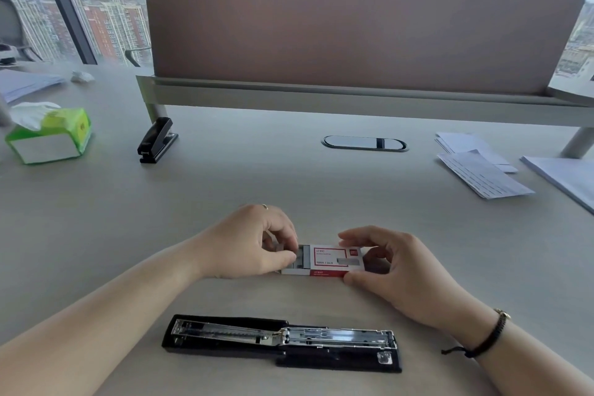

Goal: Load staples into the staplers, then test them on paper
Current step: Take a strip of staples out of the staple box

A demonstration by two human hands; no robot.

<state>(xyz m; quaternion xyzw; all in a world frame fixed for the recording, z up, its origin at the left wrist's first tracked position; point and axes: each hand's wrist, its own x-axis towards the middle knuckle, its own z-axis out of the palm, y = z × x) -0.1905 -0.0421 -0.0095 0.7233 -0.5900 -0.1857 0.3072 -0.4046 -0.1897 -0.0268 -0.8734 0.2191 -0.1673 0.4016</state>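
Near the desk's (pixel 96 222) front edge, the right hand (pixel 401 270) is gripping the staple box (pixel 324 262) while the left hand (pixel 254 244) is pinching staples (pixel 300 259) at its open end; 1 opened stapler (pixel 283 342) is lying flat just nearer.

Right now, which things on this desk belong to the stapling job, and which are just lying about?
In the job:
staple box, held by left hand and right hand
opened stapler
closed stapler
paper sheets

Lying about:
tissue pack
crumpled paper
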